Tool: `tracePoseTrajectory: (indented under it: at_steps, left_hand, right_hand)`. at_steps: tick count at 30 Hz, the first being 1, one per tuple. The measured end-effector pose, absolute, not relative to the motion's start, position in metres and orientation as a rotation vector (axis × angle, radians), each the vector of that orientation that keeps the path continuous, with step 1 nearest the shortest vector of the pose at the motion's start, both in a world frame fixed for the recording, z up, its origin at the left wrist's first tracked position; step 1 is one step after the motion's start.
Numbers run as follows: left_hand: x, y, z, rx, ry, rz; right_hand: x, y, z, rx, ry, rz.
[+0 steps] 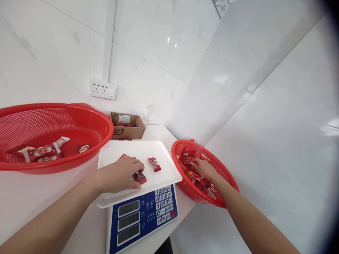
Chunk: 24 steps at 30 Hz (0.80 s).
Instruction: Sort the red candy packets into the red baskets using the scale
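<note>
My left hand [124, 174] is over the white tray [164, 178] of a digital scale, its fingers curled onto a dark red snack packet [140, 177]. Part of another red packet [123, 156] shows behind the knuckles. To the right of the hand, a small red wrapped snack [155, 164] lies by itself on the tray. My right hand [204, 168] reaches into the right red basket [230, 183], its fingertips closed on a red packet [189, 159]. More red and gold packets [200, 181] lie beneath it. The hand hides some of them.
A larger red mesh basket [103, 130] on the left holds several wrapped snacks [43, 151]. Behind the tray stands an open cardboard box [129, 132] with packets inside. The scale's blue keypad panel [148, 215] faces me. A wall socket [103, 89] and tiled walls border the white table [156, 131].
</note>
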<state>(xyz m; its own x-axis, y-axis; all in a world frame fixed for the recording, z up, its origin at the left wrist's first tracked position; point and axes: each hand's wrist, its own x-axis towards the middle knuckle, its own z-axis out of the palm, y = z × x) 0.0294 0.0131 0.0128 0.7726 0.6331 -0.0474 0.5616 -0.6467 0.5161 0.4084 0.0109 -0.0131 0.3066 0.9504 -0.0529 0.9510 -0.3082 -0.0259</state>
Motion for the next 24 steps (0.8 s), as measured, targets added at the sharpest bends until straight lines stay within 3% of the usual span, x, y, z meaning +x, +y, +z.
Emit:
tracePoseTrajectory:
  at_steps: [10, 15, 24]
  left_hand:
    - [0.03, 0.013, 0.011, 2.483, 0.98, 0.146]
    - [0.03, 0.017, 0.007, 2.474, 1.1, 0.159]
    - [0.024, 0.023, 0.004, 2.464, 1.258, 0.231]
  right_hand:
    - [0.386, 0.019, 0.031, 2.903, 2.021, -0.062]
    - [0.328, 0.017, 0.048, 2.841, 2.466, -0.506]
    - [0.236, 0.023, 0.044, 2.202, 2.846, -1.454]
